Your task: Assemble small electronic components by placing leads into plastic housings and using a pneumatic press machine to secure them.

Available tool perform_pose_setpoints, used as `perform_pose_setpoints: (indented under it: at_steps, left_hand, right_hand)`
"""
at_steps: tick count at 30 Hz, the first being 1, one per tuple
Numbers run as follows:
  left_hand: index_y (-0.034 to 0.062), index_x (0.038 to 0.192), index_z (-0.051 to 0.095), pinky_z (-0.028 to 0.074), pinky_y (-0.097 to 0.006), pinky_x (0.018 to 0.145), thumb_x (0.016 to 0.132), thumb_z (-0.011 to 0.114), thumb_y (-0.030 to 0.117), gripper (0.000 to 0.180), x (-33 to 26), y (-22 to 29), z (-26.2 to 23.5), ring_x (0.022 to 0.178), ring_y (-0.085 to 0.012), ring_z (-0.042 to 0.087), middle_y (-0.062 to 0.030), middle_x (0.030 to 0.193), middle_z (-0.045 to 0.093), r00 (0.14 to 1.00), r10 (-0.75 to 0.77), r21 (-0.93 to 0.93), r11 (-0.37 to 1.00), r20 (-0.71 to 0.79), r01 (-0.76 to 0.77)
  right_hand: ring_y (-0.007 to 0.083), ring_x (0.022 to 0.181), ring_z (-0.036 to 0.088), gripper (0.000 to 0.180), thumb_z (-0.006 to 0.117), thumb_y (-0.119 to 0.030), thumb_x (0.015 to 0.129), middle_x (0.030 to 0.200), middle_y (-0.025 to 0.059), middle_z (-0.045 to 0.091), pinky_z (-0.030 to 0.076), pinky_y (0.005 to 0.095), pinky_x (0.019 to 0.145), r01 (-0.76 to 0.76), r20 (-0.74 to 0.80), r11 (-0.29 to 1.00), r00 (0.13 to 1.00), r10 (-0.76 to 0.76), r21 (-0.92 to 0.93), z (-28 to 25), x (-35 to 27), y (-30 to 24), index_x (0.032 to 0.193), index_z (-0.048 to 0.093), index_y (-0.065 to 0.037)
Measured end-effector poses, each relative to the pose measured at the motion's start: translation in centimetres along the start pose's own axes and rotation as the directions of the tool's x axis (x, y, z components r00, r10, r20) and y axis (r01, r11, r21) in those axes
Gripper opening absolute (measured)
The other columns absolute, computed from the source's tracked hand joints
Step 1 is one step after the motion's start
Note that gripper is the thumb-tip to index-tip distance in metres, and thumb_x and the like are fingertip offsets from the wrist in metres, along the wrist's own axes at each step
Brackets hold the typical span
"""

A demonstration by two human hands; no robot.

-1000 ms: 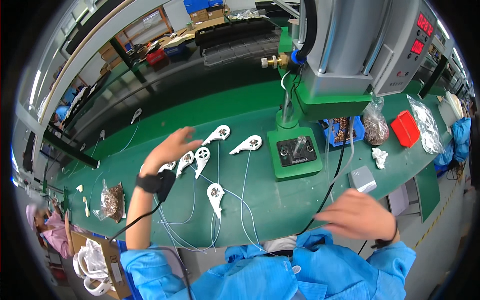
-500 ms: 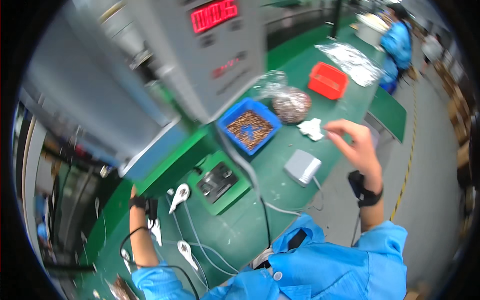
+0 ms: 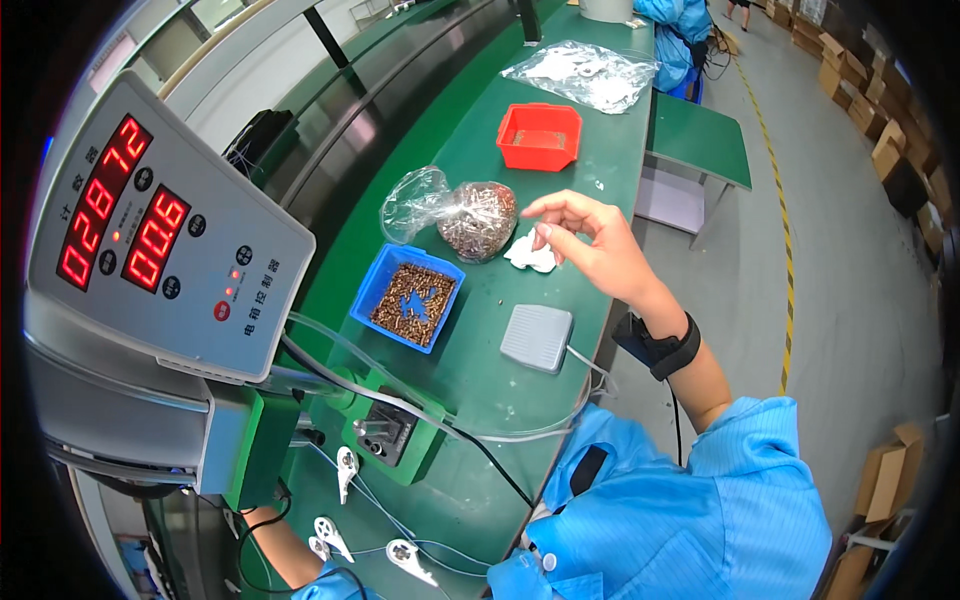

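Observation:
My right hand (image 3: 592,240) hovers over the bench, fingers loosely bent, thumb and forefinger apart with nothing visible between them. Beneath and beside it lies a crumpled white wad (image 3: 530,252), next to a clear bag (image 3: 478,222) of small brownish metal parts. Only the forearm (image 3: 283,550) of my left arm shows; the hand is hidden behind the machine's green block (image 3: 262,450). Close by is a green base with a black fixture (image 3: 385,432) carrying metal pins. White teardrop-shaped pieces on thin grey cables, one (image 3: 408,560) nearest me, lie on the bench.
A grey control box (image 3: 200,270) with red digits rises at left. A blue bin (image 3: 437,268) holds small metal parts; a red bin (image 3: 540,155) stands farther back. A grey pedal-like block (image 3: 537,338) trails a cable. Beyond is a plastic bag (image 3: 590,75) and another person's blue sleeve (image 3: 675,15).
My view has swung, so the bench and bins sit farther left. My left hand has gone out of sight behind the machine's green block. My right hand keeps a similar bent-finger pose near the white wad.

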State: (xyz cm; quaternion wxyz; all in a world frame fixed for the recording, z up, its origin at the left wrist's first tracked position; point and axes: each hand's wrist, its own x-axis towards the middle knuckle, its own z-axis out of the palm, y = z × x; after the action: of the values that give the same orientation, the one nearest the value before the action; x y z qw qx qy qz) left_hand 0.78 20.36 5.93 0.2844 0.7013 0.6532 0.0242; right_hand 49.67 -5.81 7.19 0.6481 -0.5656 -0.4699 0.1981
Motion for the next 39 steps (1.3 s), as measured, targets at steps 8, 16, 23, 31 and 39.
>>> perform_pose_setpoints:
  at_steps: [8, 16, 23, 31, 39]
  left_hand:
    - [0.0000, 0.115, 0.051, 0.035, -0.030, 0.090, 0.084, 0.057, 0.022, 0.039, -2.1, 0.8, 1.2, 0.103, -0.0181, 0.049, -0.0098, 0.113, 0.053, 0.983, 0.001, -0.129, 0.991, -0.183, -0.025]
    - [0.0000, 0.117, 0.048, 0.031, -0.029, 0.094, 0.087, 0.052, 0.019, 0.035, -14.3, 8.3, 5.4, 0.106, -0.0162, 0.046, -0.0091, 0.117, 0.050, 0.796, 0.200, -0.445, 0.740, -0.572, -0.505]
    - [-0.0022, 0.124, 0.041, 0.032, -0.041, 0.099, 0.071, 0.064, 0.011, 0.060, -23.2, 15.9, 12.1, 0.116, -0.0334, 0.045, -0.0202, 0.122, 0.049, 0.641, 0.766, -0.388, 0.577, -0.049, -0.719]
    - [-0.0044, 0.105, 0.052, 0.042, -0.034, 0.082, 0.075, 0.069, 0.022, 0.044, -23.3, 24.8, 22.8, 0.098, -0.0255, 0.052, -0.0172, 0.098, 0.056, 0.688, 0.715, -0.913, 0.190, -0.124, -0.362]
    - [-0.0021, 0.108, 0.046, 0.036, -0.037, 0.086, 0.070, 0.063, 0.034, 0.055, -22.6, 25.4, 26.6, 0.080, -0.0297, 0.057, -0.0192, 0.084, 0.060, 0.693, 0.675, -0.466, 0.542, -0.254, -0.699]
  right_hand:
    - [0.0022, 0.060, 0.051, 0.025, 0.056, -0.007, 0.083, 0.075, 0.0007, 0.056, 0.039, 0.0189, 0.051, 0.052, -0.114, 0.997, 0.992, -0.045, 0.058, 1.2, 1.2, -0.3, 0.108, 0.054, -0.004]
    - [0.0082, 0.051, 0.050, 0.029, 0.059, -0.007, 0.078, 0.074, 0.0032, 0.057, 0.041, 0.0246, 0.050, 0.234, -0.169, 0.948, 0.947, -0.272, -0.216, 3.7, 1.3, -0.6, 0.107, 0.053, -0.006]
    - [0.0178, 0.056, 0.055, 0.034, 0.061, -0.004, 0.074, 0.071, 0.0041, 0.057, 0.043, 0.0299, 0.053, 0.531, -0.144, 0.757, 0.775, -0.615, -0.380, 6.8, 0.0, -3.3, 0.107, 0.054, -0.006]
    - [0.0131, 0.052, 0.049, 0.034, 0.060, 0.003, 0.071, 0.075, 0.0067, 0.059, 0.042, 0.0255, 0.051, 0.797, -0.217, 0.585, 0.551, -0.806, -0.147, 11.6, -4.0, -7.8, 0.103, 0.054, -0.002]
    - [0.0065, 0.056, 0.041, 0.034, 0.044, -0.003, 0.087, 0.081, 0.0069, 0.053, 0.034, 0.0186, 0.050, 0.473, -0.584, 0.864, 0.755, -0.297, 0.172, 8.8, -3.0, -2.8, 0.120, 0.039, 0.001]
